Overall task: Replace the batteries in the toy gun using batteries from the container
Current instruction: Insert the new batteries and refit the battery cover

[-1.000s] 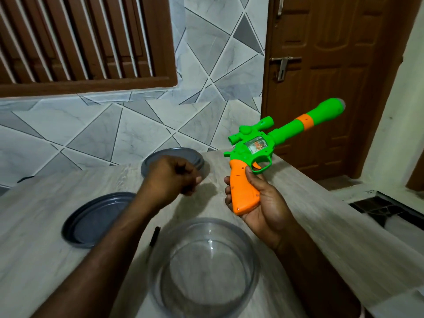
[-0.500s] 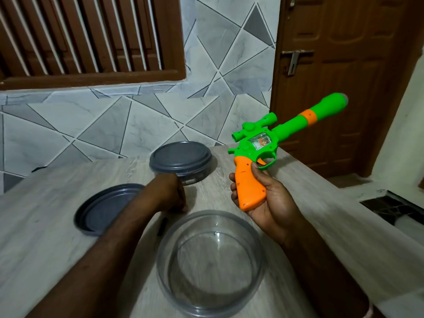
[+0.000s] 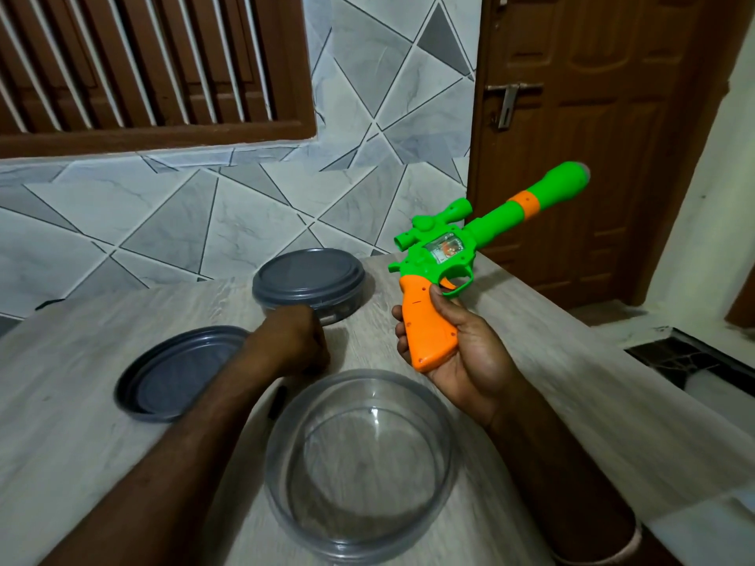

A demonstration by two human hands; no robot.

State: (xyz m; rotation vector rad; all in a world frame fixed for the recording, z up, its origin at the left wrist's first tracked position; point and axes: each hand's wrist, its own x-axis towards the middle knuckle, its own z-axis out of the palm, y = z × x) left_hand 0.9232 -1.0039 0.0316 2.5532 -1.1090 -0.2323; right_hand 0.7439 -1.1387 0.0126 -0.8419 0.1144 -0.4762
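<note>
Now | right hand [image 3: 461, 357] grips toy gun [image 3: 427, 332] near table [image 3: 81, 402] edge | left hand [image 3: 294, 341] curled, grip unclear, beside lidded container [image 3: 308, 275]

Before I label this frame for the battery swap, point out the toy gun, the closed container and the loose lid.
toy gun [image 3: 443, 251]: head view, clear window in its green body.
closed container [image 3: 308, 275]: head view, top of its grey lid.
loose lid [image 3: 171, 377]: head view, its bare middle.

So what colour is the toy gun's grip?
The grip is orange, shown best in the head view.
</note>
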